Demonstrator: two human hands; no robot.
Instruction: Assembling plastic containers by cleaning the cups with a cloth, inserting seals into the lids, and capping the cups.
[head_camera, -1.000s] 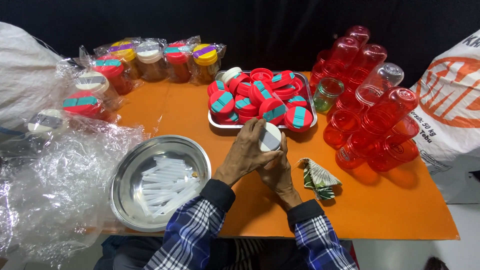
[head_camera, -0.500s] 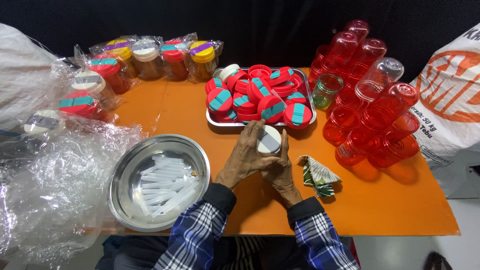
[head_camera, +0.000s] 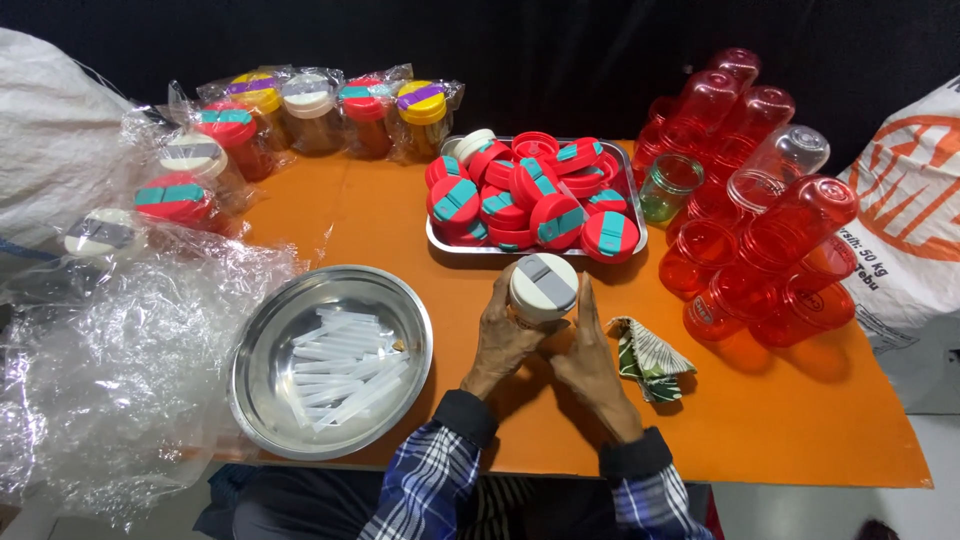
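Both my hands hold a small jar with a white lid (head_camera: 542, 287) upright on the orange table (head_camera: 800, 430). My left hand (head_camera: 503, 338) wraps its left side and my right hand (head_camera: 588, 358) presses against its right side. Just behind the jar, a rectangular metal tray (head_camera: 440, 240) carries several red lids with teal flaps (head_camera: 530, 195). To the left, a round steel bowl (head_camera: 262, 400) holds several clear plastic strips (head_camera: 345, 365).
Stacks of red transparent jars (head_camera: 760, 240) lie on the right, with one small green-tinted jar (head_camera: 668, 187). Bagged, lidded jars (head_camera: 310, 110) line the back left. Crumpled clear plastic (head_camera: 110, 370) covers the left. A folded patterned cloth (head_camera: 648, 355) lies beside my right hand. A white sack (head_camera: 915, 230) stands at the far right.
The jar now stands upright between both hands with its white lid facing up. My hands have shifted slightly around it.
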